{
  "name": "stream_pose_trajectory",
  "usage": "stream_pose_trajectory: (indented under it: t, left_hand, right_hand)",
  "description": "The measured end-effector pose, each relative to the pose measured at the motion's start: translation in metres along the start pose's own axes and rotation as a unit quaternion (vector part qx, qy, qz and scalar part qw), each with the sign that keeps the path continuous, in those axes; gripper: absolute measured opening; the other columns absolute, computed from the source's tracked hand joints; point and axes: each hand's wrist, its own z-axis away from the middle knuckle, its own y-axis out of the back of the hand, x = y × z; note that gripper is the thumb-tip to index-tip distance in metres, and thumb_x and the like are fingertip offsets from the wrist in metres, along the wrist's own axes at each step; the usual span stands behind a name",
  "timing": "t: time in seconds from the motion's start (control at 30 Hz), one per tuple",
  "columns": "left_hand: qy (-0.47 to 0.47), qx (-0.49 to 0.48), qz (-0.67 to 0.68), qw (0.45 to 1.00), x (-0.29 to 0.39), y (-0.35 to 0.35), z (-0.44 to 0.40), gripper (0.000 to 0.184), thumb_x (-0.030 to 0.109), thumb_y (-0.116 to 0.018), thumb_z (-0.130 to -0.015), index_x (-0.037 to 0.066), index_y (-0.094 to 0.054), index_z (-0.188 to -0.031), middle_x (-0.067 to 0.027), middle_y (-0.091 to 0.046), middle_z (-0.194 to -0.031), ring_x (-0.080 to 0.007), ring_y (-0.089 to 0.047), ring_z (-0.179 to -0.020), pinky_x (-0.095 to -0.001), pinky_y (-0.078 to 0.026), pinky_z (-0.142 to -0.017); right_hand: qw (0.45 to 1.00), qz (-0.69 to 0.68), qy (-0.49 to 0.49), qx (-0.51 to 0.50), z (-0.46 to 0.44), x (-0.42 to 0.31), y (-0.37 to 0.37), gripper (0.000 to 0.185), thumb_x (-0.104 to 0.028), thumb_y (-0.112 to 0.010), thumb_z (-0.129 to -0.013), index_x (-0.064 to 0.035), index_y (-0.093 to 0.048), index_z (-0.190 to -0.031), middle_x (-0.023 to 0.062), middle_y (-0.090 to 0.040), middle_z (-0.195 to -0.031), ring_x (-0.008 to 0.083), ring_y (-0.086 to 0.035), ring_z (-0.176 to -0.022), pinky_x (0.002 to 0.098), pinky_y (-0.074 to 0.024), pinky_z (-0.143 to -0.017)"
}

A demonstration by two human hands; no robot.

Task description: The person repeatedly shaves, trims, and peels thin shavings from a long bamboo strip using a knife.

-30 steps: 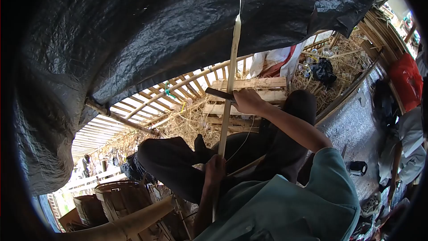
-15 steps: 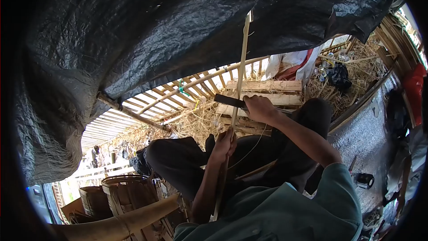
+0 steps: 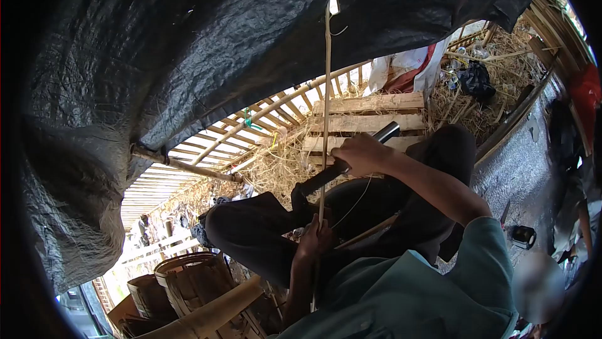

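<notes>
Just changed: the dark tool (image 3: 313, 185), prob. a knife, has swung round in the R grip (image 3: 360, 154). A moment ago it lay nearly level across the strip; now it slants, w/ the handle butt up past the R grip on its far right and the other end down-left twd the lap. The L grip (image 3: 315, 237) has slid down, closer to the torso. For the work in hand: the tool's no longer square to the strip, so prob. a re-angle or a gap btwn strokes; can't tell if the edge touches.

The strip (image 3: 327, 88): long, slim, pale tan, looks like bamboo. Shows a narrower side vs. before, maybe turned edge-on. It's near upright, just left of the R grip, running from below the L grip to well above both, w/ the black tarp (image 3: 207, 82) behind its top end. A thin curl (image 3: 339, 31) hangs by that end, & a fine strand (image 3: 356, 206) loops btwn the two grips.

L grip: closed round the strip, fingers partly in shade. R grip: wrapped firmly on the tool. Slatted wood (image 3: 370, 104) lies just beyond the R grip.
</notes>
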Motion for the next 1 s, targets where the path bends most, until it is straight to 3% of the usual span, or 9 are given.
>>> stream_pose_trajectory:
  t: [0.1, 0.23, 0.3, 0.33, 0.47, 0.63, 0.8, 0.9, 1.0]
  left_hand:
    - [-0.008, 0.004, -0.007, 1.0, -0.021, 0.009, 0.01, 0.05, 0.05, -0.027, -0.098, 0.014, -0.04, -0.065, 0.0048, -0.026, -0.046, -0.0072, -0.024, -0.034, -0.0237, -0.018, -0.033]
    - [-0.012, -0.024, 0.013, 1.0, -0.029, 0.011, 0.012, 0.049, 0.05, -0.03, -0.098, 0.014, -0.042, -0.067, 0.0048, -0.028, -0.047, -0.0076, -0.026, -0.036, -0.0241, -0.019, -0.034]
    - [-0.002, -0.057, 0.047, 0.997, -0.033, 0.018, 0.008, 0.049, 0.049, -0.03, -0.098, 0.014, -0.042, -0.065, 0.0048, -0.028, -0.047, -0.008, -0.026, -0.036, -0.0244, -0.02, -0.034]
    - [0.003, -0.074, 0.064, 0.995, -0.035, 0.019, 0.006, 0.049, 0.049, -0.03, -0.098, 0.014, -0.042, -0.065, 0.0048, -0.028, -0.047, -0.0082, -0.026, -0.036, -0.0246, -0.02, -0.034]
    - [0.013, -0.063, 0.093, 0.994, -0.027, 0.011, 0.009, 0.05, 0.048, -0.03, -0.098, 0.014, -0.042, -0.063, 0.0047, -0.028, -0.047, -0.0088, -0.026, -0.035, -0.0249, -0.021, -0.034]
    - [0.012, -0.037, 0.087, 0.995, -0.021, 0.01, 0.011, 0.051, 0.048, -0.03, -0.098, 0.014, -0.04, -0.062, 0.0041, -0.028, -0.047, -0.0088, -0.026, -0.033, -0.0248, -0.021, -0.032]
    - [0.0, -0.08, 0.103, 0.991, -0.024, 0.015, 0.01, 0.051, 0.047, -0.031, -0.098, 0.013, -0.039, -0.062, 0.0039, -0.028, -0.047, -0.0086, -0.025, -0.031, -0.0245, -0.02, -0.03]
    - [-0.001, -0.095, 0.114, 0.989, -0.027, 0.014, 0.008, 0.05, 0.047, -0.031, -0.098, 0.013, -0.039, -0.062, 0.0039, -0.028, -0.047, -0.0086, -0.024, -0.031, -0.0246, -0.019, -0.029]
    - [-0.004, -0.111, 0.109, 0.988, -0.025, 0.018, 0.007, 0.049, 0.047, -0.031, -0.098, 0.013, -0.039, -0.064, 0.0038, -0.028, -0.047, -0.0085, -0.024, -0.031, -0.0247, -0.02, -0.029]
  right_hand:
    - [0.99, -0.019, -0.067, 0.124, -0.003, 0.021, 0.004, 0.03, -0.016, -0.064, -0.068, -0.0069, -0.06, -0.096, 0.0157, -0.065, -0.078, 0.0333, -0.065, -0.073, 0.0449, -0.0513, -0.065]
    - [0.916, -0.167, -0.271, 0.244, -0.028, 0.046, 0.014, 0.041, -0.012, -0.057, -0.08, -0.0013, -0.052, -0.12, 0.0164, -0.066, -0.074, 0.0308, -0.065, -0.065, 0.0412, -0.0517, -0.06]
    - [0.814, -0.393, -0.281, 0.322, -0.047, 0.07, -0.003, 0.042, -0.015, -0.06, -0.083, 0.0001, -0.052, -0.121, 0.0126, -0.067, -0.072, 0.0216, -0.063, -0.056, 0.0357, -0.0501, -0.053]
    - [0.744, -0.528, -0.274, 0.304, -0.053, 0.083, -0.012, 0.047, -0.019, -0.062, -0.084, -0.0015, -0.051, -0.126, 0.009, -0.065, -0.074, 0.0127, -0.055, -0.05, 0.0302, -0.0476, -0.048]
    - [0.619, -0.69, -0.278, 0.252, -0.063, 0.07, -0.012, 0.016, -0.016, -0.056, -0.091, -0.0052, -0.057, -0.103, 0.0048, -0.058, -0.075, 0.0126, -0.048, -0.052, 0.0303, -0.0429, -0.048]
    - [0.674, -0.67, -0.192, 0.245, -0.073, 0.055, -0.047, 0.012, -0.011, -0.046, -0.091, -0.0025, -0.053, -0.086, 0.0068, -0.05, -0.062, 0.0173, -0.048, -0.049, 0.034, -0.0423, -0.05]
    - [0.561, -0.73, -0.252, 0.299, -0.073, 0.057, -0.053, 0.011, -0.013, -0.048, -0.092, -0.0046, -0.055, -0.094, 0.0056, -0.053, -0.071, 0.0178, -0.047, -0.049, 0.0339, -0.041, -0.049]
    - [0.557, -0.735, -0.261, 0.285, -0.068, 0.065, -0.057, 0.024, -0.02, -0.061, -0.088, -0.004, -0.055, -0.104, 0.0064, -0.057, -0.091, 0.0155, -0.048, -0.05, 0.0323, -0.0453, -0.045]
    - [0.581, -0.719, -0.261, 0.279, -0.066, 0.061, -0.056, 0.027, -0.02, -0.06, -0.088, -0.0055, -0.055, -0.111, 0.0076, -0.061, -0.1, 0.0144, -0.047, -0.05, 0.0303, -0.0442, -0.045]
